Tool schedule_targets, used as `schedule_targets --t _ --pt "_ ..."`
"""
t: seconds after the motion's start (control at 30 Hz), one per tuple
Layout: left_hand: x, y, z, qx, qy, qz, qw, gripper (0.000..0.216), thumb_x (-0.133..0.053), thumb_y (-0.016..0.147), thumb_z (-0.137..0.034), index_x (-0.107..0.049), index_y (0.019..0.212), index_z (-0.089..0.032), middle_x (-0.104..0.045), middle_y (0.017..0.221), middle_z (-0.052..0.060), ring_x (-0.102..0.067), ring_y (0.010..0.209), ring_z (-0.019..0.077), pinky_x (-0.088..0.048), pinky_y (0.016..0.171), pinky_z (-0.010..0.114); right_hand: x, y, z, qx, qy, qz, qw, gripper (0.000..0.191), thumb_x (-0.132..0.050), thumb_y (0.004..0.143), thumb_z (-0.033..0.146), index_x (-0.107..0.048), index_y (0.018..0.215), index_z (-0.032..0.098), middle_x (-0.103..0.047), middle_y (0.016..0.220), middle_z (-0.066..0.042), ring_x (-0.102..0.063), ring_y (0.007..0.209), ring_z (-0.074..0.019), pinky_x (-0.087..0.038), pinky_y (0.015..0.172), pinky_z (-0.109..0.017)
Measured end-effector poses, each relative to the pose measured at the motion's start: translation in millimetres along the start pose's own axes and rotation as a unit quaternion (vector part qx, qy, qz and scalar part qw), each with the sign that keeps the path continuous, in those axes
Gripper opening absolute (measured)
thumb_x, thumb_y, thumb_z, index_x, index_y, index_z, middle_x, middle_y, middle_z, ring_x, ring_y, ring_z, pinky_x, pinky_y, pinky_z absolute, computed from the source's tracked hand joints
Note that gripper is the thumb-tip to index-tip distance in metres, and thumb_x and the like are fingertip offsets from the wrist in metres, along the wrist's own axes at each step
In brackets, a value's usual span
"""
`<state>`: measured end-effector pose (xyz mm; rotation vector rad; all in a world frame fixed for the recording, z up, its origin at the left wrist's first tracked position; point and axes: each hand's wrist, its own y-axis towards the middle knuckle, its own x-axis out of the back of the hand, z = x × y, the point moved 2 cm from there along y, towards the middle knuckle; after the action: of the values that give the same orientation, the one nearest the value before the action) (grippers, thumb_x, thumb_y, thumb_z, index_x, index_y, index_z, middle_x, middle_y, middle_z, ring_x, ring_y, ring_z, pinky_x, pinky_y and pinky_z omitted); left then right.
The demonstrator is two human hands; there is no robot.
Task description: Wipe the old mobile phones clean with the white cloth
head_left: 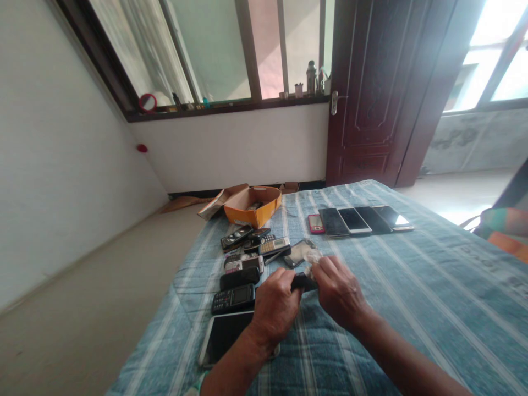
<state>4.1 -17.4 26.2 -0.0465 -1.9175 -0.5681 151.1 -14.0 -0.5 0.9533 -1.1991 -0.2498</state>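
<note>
My left hand (276, 305) is closed around a small black phone (300, 281), mostly hidden by the fingers. My right hand (339, 289) pinches a crumpled whitish tissue (312, 257) against the phone's other end. Just beyond the hands lies a phone with a pale, worn-looking face (297, 253). Left of them, old keypad phones lie in a loose pile, among them a silver one (275, 246) and a black one (234, 298). A white tablet-like device (225, 338) with a dark screen is partly covered by my left forearm.
An open orange cardboard box (264, 212) with something dark inside stands at the bed's far left corner. To the right, a red phone (316, 224) and several flat smartphones (353, 220) lie in a row. A striped blue sheet (412, 286) covers the surface. Behind is a brown door (371, 82).
</note>
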Motion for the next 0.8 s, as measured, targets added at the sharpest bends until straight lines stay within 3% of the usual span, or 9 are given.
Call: schedule_targets --t 0.13,0.4,0.67,0.8 --pt "-6 0 2 0.013 0.02 -0.014 1.0 0.009 -0.065 0.075 -0.013 -0.059 0.071 -0.019 -0.064 0.074 0.003 -0.062 0.071 0.0189 -0.043 0.062 0.026 0 -2 2 0.012 -0.01 0.001 1.0 0.022 -0.046 0.091 0.012 -0.058 0.073 0.018 -0.053 0.074 -0.006 -0.045 0.075 -0.0206 -0.035 0.064 -0.032" --pt "-31 2 5 0.032 -0.097 0.043 0.994 0.019 -0.057 0.077 -0.01 -0.05 0.061 -0.019 -0.056 0.061 -0.002 -0.054 0.058 0.0136 -0.037 0.057 0.023 -1 -4 10 0.033 0.008 0.041 0.999 0.018 -0.045 0.09 0.01 -0.062 0.085 0.014 -0.055 0.081 -0.008 -0.046 0.081 -0.0227 -0.04 0.069 -0.034" --pt "-31 3 7 0.018 -0.075 0.04 0.996 0.015 -0.054 0.078 -0.013 -0.05 0.065 -0.019 -0.058 0.067 0.0 -0.056 0.062 0.0147 -0.038 0.059 0.023 -1 -5 18 0.061 -0.012 0.038 0.997 0.021 -0.043 0.091 0.01 -0.063 0.092 0.011 -0.057 0.087 -0.011 -0.047 0.084 -0.0246 -0.042 0.069 -0.036" --pt "-31 3 7 0.005 -0.061 0.031 0.998 0.016 -0.051 0.083 -0.015 -0.052 0.067 -0.019 -0.059 0.069 0.001 -0.056 0.062 0.0152 -0.039 0.059 0.024 -3 -5 12 0.064 -0.022 0.029 0.997 0.024 -0.041 0.092 0.011 -0.063 0.083 0.014 -0.056 0.083 -0.009 -0.046 0.079 -0.0229 -0.04 0.066 -0.035"
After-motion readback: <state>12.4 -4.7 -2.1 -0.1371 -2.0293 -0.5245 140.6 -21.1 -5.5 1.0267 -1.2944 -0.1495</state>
